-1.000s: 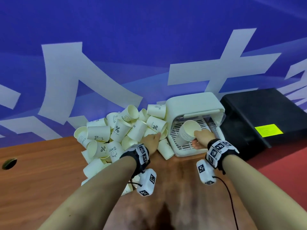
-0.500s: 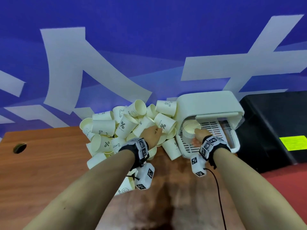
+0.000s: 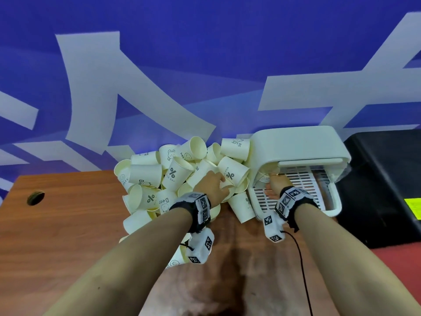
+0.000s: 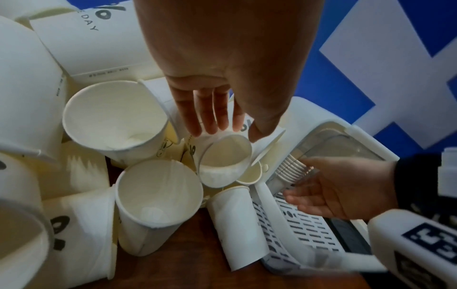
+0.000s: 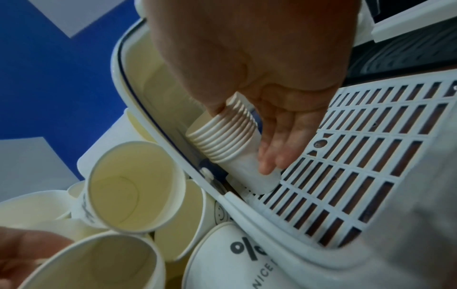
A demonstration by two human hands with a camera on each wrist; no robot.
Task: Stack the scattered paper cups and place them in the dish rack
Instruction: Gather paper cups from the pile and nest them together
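Note:
A heap of loose cream paper cups [image 3: 159, 176] lies on the wooden table [image 3: 57, 236], left of the white dish rack [image 3: 296, 142]. My left hand [image 3: 224, 183] reaches into the heap's right side. In the left wrist view it [image 4: 227, 135] pinches the rim of one paper cup [image 4: 222, 162] between fingers and thumb. My right hand [image 3: 272, 179] is inside the rack. There it [image 5: 243, 138] holds a stack of nested cups [image 5: 222, 140] between thumb and fingers. The stack leans against the rack's left wall, its base on the slotted floor [image 5: 358, 156].
A black box [image 3: 382, 179] stands right of the rack. A blue wall with white shapes rises behind the table. A round cable hole [image 3: 35, 197] sits at the table's left. A black cable [image 3: 300, 258] trails from my right wrist.
My right hand has carried the stack deeper under the rack's hood, to its left wall. My left hand has pushed further into the heap and taken hold of a cup.

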